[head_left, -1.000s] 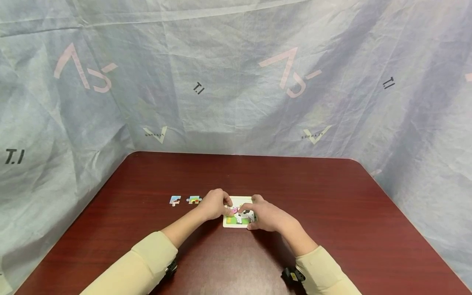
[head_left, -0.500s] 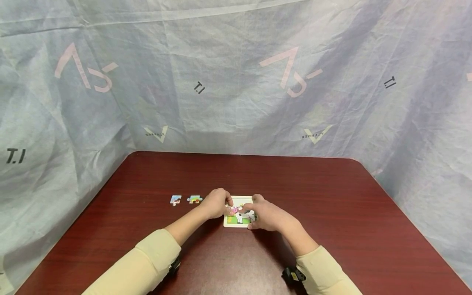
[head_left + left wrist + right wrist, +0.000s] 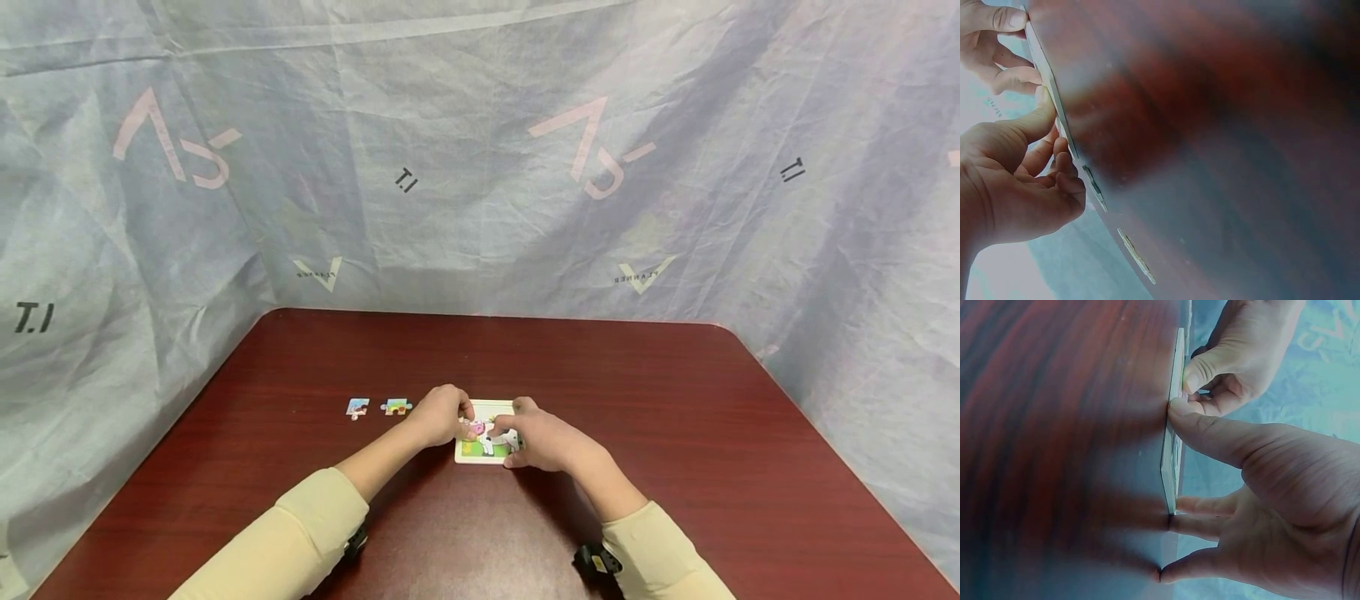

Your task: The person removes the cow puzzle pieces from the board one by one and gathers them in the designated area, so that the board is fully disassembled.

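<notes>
A small jigsaw puzzle tray (image 3: 480, 461) with a pale frame lies on the table, showing a black-and-white cow on green. My left hand (image 3: 435, 418) is over its left side, thumb and curled fingers pinching a puzzle piece with pink on it (image 3: 476, 427), partly hidden by the fingers. My right hand (image 3: 553, 440) grips the tray's right side, thumb at the near edge and fingers toward the far edge. In the right wrist view, the right thumb (image 3: 1210, 428) presses the tray's edge, and other fingertips reach down by its end.
Two loose puzzle pieces lie to the left of the tray: one with blue and pink (image 3: 357, 407), one with blue, yellow and green (image 3: 396, 407). The dark red table (image 3: 637, 375) is bounded by a hanging grey cloth (image 3: 465, 217) at the back and sides.
Both hands keep nearly the same place on the tray. The right index finger has drawn slightly to the right, away from the pink piece.
</notes>
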A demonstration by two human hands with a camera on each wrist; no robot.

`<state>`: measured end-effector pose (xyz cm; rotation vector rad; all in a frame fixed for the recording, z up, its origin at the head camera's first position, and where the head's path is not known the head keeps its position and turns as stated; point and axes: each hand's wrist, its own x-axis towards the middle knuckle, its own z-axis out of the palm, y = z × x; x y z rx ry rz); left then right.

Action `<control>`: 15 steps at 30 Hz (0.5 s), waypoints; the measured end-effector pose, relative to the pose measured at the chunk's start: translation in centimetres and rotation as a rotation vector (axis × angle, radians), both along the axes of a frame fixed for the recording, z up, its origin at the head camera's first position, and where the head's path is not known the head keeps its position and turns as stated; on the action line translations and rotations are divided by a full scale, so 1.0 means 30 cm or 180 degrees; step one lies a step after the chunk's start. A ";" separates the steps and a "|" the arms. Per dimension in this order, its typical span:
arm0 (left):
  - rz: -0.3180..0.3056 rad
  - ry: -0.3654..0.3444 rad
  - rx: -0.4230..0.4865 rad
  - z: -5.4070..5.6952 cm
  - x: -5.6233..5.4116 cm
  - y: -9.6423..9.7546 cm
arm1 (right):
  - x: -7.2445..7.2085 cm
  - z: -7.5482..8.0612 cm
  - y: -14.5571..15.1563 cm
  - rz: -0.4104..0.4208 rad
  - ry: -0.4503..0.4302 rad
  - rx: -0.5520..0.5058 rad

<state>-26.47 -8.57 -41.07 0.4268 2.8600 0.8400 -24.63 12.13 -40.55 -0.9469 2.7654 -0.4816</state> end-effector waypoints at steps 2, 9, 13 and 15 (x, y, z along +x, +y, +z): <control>-0.0009 0.0025 0.0003 -0.001 0.002 0.000 | 0.001 -0.002 0.001 0.0011 0.0004 -0.0008; -0.0020 0.0086 0.0033 -0.006 0.004 -0.002 | 0.005 0.001 0.000 0.0028 0.0016 -0.0010; -0.0032 0.0094 0.0094 -0.008 0.004 -0.001 | 0.008 0.004 0.001 -0.0008 -0.0012 0.0006; -0.0040 0.0092 0.0127 -0.008 0.004 0.000 | 0.007 0.006 0.001 -0.0016 -0.0032 0.0005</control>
